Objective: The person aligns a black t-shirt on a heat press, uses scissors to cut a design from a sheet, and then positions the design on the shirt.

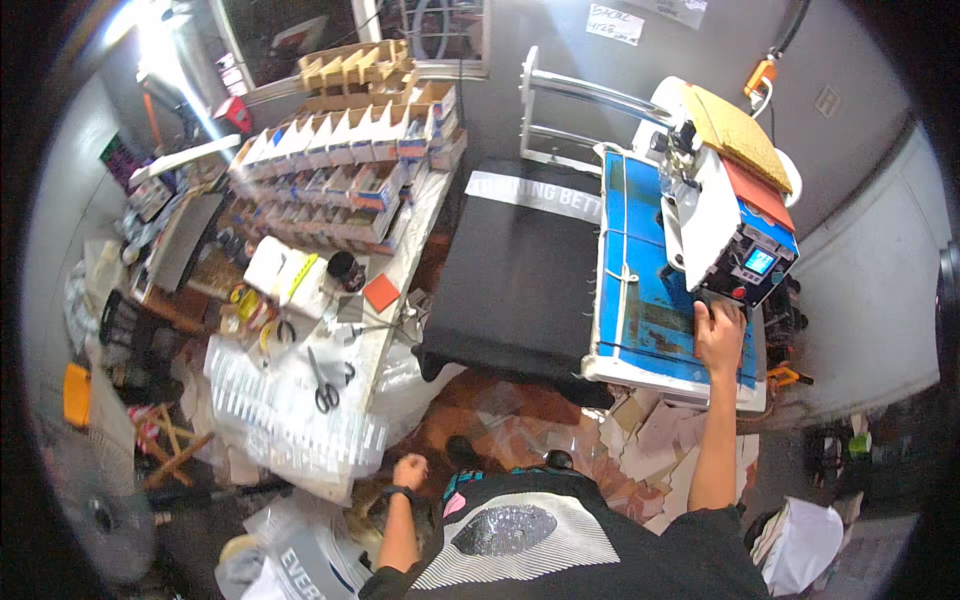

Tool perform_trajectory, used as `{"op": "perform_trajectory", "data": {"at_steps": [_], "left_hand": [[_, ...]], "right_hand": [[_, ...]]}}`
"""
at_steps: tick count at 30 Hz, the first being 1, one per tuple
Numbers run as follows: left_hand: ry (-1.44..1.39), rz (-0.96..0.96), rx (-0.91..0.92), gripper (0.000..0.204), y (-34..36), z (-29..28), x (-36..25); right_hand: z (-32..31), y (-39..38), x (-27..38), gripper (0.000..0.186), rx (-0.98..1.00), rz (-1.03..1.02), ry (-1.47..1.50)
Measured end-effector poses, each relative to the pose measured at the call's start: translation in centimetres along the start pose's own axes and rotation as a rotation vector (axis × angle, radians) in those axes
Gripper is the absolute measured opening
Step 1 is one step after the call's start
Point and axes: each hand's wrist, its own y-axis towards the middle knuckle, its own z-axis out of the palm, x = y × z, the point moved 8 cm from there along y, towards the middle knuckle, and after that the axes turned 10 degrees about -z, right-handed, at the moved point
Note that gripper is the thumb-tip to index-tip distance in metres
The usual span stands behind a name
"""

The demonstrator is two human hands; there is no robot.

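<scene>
My right hand (720, 338) reaches forward at the right, its fingers curled round the dark handle at the front of a heat press (757, 262). The press has a blue control box with a lit screen and stands over a blue padded board (632, 275). My left hand (410, 471) hangs low near my body, fingers curled in, with nothing visible in it. Left of the press, a black cloth (510, 285) lies spread on a flat board. Across its far end runs a white lettered strip (530, 195).
A workbench at the left holds scissors (325, 385), a red-orange square (381, 293), plastic sheets (270, 410) and stacked cardboard bins (340, 150). Paper scraps (650, 435) litter the floor under the press. Cloths and a grey lettered garment (315, 565) lie at the lower left.
</scene>
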Motion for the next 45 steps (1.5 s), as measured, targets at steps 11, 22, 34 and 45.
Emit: {"op": "perform_trajectory", "data": {"at_steps": [11,22,34,45], "left_hand": [[-0.407,0.055,0.305,0.081,14.4,-6.6,-23.0],[-0.466,-0.224,0.284,0.103,15.1,-4.0,-14.9],[-0.450,-0.119,0.120,0.101,18.3,-6.5,-17.7],[-0.954,-0.026,0.384,0.039,9.1,-7.5,-20.2]], "right_hand": [[0.3,-4.3,-6.3,0.038,-0.132,0.327,-0.075],[15.5,-24.5,12.0,0.029,0.120,0.595,0.628],[29.7,-31.1,4.9,0.065,0.259,0.759,1.117],[22.4,-24.2,11.9,0.022,0.723,0.832,0.373]]}}
